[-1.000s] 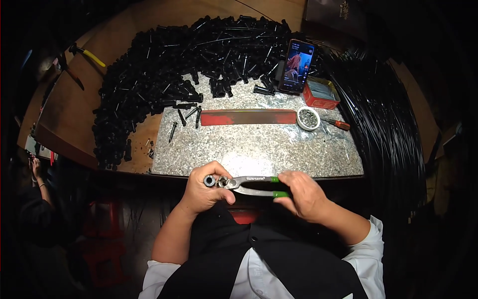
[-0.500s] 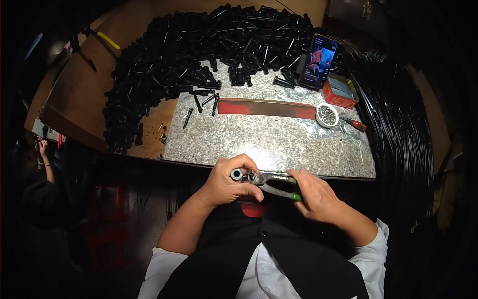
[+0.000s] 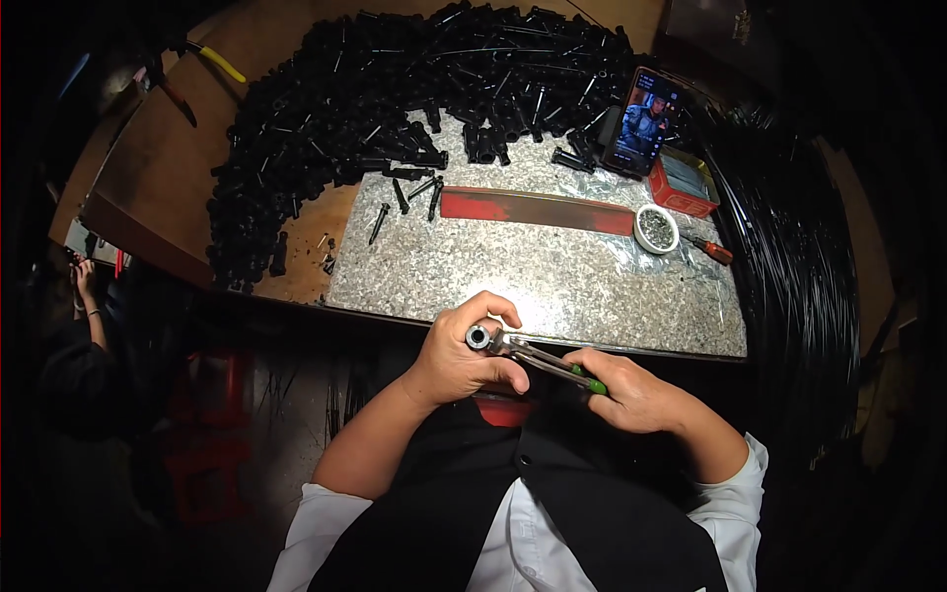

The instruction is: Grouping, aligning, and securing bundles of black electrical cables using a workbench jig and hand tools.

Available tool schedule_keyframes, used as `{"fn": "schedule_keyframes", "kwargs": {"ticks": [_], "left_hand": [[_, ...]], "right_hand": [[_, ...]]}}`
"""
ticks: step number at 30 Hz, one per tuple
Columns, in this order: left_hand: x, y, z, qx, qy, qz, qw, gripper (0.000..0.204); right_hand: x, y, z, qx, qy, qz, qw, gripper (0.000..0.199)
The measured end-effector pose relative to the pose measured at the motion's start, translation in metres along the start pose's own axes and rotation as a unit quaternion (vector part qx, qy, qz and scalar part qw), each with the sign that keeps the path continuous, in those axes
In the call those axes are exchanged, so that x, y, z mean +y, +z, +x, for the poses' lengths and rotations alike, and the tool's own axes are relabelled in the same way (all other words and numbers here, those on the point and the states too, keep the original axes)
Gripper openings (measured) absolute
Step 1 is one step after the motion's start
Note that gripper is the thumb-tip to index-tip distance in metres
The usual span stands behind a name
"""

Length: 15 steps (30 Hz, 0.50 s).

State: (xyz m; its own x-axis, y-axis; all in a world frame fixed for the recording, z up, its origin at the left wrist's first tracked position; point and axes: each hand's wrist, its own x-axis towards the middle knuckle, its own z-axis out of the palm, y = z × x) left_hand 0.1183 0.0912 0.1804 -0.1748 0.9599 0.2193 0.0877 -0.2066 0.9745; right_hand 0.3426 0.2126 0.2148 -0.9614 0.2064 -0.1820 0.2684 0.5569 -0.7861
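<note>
In my left hand (image 3: 456, 357) is a short tubular part (image 3: 477, 337) with a round, hollow end facing up; its fingers curl around it, and most of the part is hidden in the hand. My right hand (image 3: 631, 390) is wrapped round the handles of a pair of pliers (image 3: 541, 359) with green grip ends. The pliers reach left to the tubular part, and their jaws are at its side; exactly what they bite on is too small to tell. Both hands are just off the near edge of the speckled stone slab (image 3: 533, 271).
A big heap of black tubular parts (image 3: 326, 109) covers the far side. On the slab stand a red bar (image 3: 538, 209), a white cup of small metal pieces (image 3: 656, 229), a screwdriver (image 3: 712, 249) and a lit phone (image 3: 639, 123) by a red box (image 3: 683, 183). Black rods (image 3: 799, 257) lie right; another person's hand (image 3: 84, 276) shows far left.
The pliers have turned and slope more downward to the right, their handles now closer together. My right hand has shifted slightly down. The left hand still holds the tubular part.
</note>
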Motion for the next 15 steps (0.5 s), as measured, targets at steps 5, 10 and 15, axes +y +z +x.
{"fn": "schedule_keyframes", "kwargs": {"ticks": [5,10,15], "left_hand": [[-0.001,0.004,-0.003,0.036,-0.031,-0.058,0.997,0.069],[0.001,0.008,-0.004,0.065,-0.022,-0.045,0.997,0.07],[0.001,0.011,-0.005,0.089,-0.003,-0.016,0.996,0.069]], "right_hand": [[-0.004,0.009,0.009,0.029,0.063,0.002,0.998,0.026],[0.004,0.019,0.01,0.104,0.014,-0.037,0.994,0.027],[0.005,0.021,0.01,0.147,0.028,-0.055,0.987,0.027]]}}
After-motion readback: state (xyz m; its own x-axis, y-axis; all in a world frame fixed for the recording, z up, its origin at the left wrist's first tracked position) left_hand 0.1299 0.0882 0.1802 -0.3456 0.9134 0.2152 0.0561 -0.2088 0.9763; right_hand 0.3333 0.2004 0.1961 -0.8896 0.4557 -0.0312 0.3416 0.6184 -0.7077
